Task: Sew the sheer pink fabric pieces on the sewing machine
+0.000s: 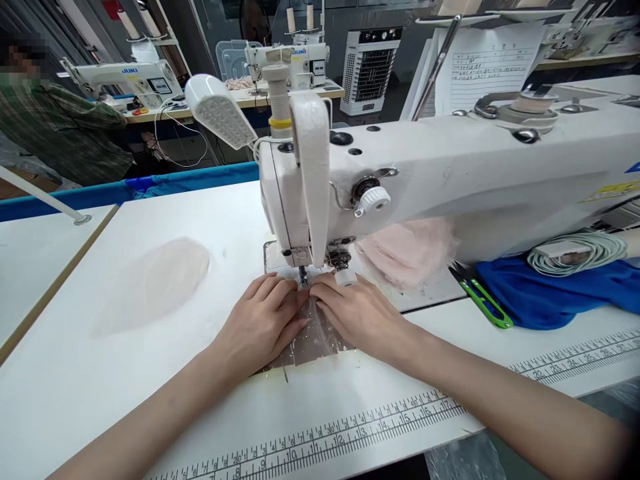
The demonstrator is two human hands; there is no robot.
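The sewing machine (440, 163) looks smooth and softly glossy; the sheer material (316, 333) beneath it glints. The blue cloth (540, 297) is matt; the snips (481, 304) show smooth plastic handles.

JUKI on both rear sewing machines (145, 80); table ruler (340, 437): 9–17.

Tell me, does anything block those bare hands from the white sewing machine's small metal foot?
Nothing visible: the bare left hand and bare right hand flank the small metal foot. A white round knob merely hides part of the right hand from view.
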